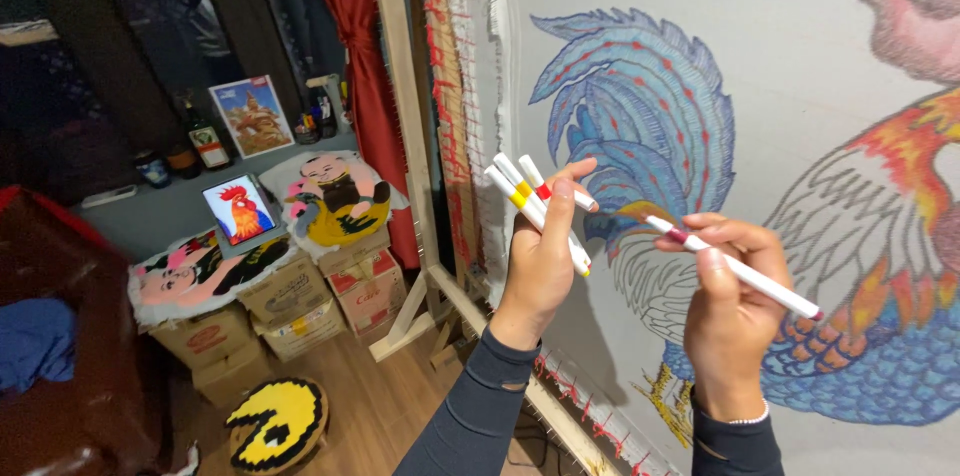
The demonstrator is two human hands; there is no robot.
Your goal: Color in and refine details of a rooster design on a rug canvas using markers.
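While our left hand (541,256) grips three markers (535,208), our right hand (728,311) pinches one marker (735,269) at the canvas (800,36). Rooster (700,236) tail and belly look coloured; wing and lower feathers remain outline. Framed cloth stands upright; boxes (300,301), tablet (240,209) behind.

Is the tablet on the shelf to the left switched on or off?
On. The tablet has a lit screen showing a red rooster picture, bright against the dim shelf it leans on, beside the tufted rugs.
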